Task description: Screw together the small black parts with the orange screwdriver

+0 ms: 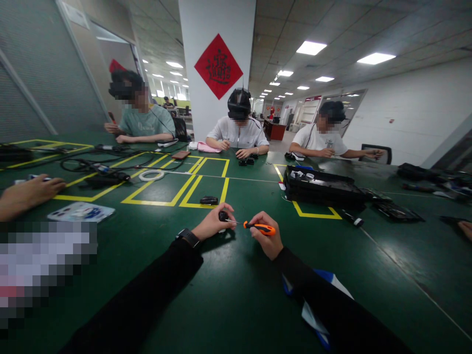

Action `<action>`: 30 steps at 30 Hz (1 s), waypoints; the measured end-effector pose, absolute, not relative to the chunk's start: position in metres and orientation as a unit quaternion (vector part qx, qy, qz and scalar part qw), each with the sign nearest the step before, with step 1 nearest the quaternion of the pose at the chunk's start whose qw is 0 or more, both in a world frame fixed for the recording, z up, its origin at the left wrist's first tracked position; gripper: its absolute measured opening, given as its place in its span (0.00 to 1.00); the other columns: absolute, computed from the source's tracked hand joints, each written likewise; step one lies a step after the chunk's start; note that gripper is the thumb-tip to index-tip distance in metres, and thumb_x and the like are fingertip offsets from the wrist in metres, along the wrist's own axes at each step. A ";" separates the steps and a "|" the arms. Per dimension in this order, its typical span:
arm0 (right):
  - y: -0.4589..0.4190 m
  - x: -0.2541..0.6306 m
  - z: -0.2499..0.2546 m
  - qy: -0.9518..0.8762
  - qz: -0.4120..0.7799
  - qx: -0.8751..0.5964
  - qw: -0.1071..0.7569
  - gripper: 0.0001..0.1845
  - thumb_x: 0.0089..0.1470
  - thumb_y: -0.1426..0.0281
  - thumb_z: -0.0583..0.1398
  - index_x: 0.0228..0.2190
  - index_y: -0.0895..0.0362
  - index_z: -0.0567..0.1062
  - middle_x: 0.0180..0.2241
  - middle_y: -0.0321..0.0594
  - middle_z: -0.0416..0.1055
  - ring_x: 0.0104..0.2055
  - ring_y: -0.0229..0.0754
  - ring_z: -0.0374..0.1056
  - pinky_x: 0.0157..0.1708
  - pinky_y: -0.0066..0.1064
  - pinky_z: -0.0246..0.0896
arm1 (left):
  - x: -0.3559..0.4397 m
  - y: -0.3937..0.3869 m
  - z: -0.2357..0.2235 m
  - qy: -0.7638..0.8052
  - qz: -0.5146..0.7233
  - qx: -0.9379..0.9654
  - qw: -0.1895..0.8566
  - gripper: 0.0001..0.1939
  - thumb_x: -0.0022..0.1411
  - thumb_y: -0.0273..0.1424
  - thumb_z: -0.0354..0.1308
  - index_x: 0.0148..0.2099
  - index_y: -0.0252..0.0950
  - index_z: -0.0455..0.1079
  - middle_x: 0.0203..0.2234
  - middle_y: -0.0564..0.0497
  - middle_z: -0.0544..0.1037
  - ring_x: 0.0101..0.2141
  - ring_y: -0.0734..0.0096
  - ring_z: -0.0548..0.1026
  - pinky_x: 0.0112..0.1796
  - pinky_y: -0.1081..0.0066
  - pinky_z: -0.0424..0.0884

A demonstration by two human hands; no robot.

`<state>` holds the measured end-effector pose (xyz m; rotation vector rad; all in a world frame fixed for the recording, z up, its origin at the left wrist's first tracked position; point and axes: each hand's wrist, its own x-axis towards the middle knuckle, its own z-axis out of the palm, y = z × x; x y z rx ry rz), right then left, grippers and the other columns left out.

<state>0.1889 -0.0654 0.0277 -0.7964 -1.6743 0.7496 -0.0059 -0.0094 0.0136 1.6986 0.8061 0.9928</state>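
Observation:
Just above the green table (236, 285), my left hand (213, 222) pinches a small black part (223, 216), whose kind I cannot make out. My right hand (267, 236) is closed around the orange and black handle of a screwdriver (263, 228). Its thin shaft points left, and the tip reaches the black part or the fingers beside it; contact is too small to tell. Another small black piece (209, 200) lies on the table beyond my left hand.
A long black tray (320, 184) stands at the back right. Cables (99, 162) and a white coil (151, 175) lie at left, near a phone (81, 211). A blue and white packet (324, 285) sits under my right forearm. Several people sit around the table.

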 end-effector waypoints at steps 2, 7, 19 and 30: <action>-0.066 0.189 0.029 -0.714 0.303 -0.328 0.539 0.04 0.45 0.72 0.57 0.28 0.58 0.68 0.27 0.36 0.65 0.27 0.35 0.61 0.27 0.27 0.56 | -0.006 -0.008 0.012 0.335 0.412 0.697 0.482 0.22 0.46 0.32 0.61 0.42 0.36 0.57 0.28 0.52 0.74 0.26 0.73 0.73 0.32 0.70 0.68; -0.061 0.193 0.029 -0.693 0.369 -0.328 0.525 0.08 0.51 0.68 0.53 0.33 0.58 0.70 0.28 0.38 0.68 0.23 0.33 0.62 0.24 0.27 0.58 | -0.007 -0.006 0.009 0.367 0.444 0.693 0.434 0.20 0.46 0.32 0.61 0.40 0.36 0.58 0.26 0.54 0.73 0.26 0.73 0.72 0.33 0.70 0.67; -0.042 0.209 0.019 -0.776 0.284 -0.431 0.362 0.12 0.45 0.68 0.58 0.34 0.59 0.74 0.31 0.40 0.73 0.32 0.38 0.68 0.35 0.30 0.62 | -0.007 0.001 0.003 0.389 0.470 0.708 0.355 0.15 0.44 0.29 0.61 0.36 0.35 0.61 0.25 0.55 0.71 0.29 0.73 0.72 0.35 0.70 0.66; -0.042 0.210 0.017 -0.789 0.241 -0.431 0.364 0.12 0.49 0.67 0.56 0.36 0.58 0.72 0.31 0.38 0.70 0.31 0.36 0.65 0.34 0.27 0.60 | -0.007 0.000 0.003 0.408 0.447 0.722 0.336 0.14 0.44 0.35 0.62 0.29 0.34 0.62 0.24 0.54 0.71 0.25 0.75 0.69 0.29 0.74 0.64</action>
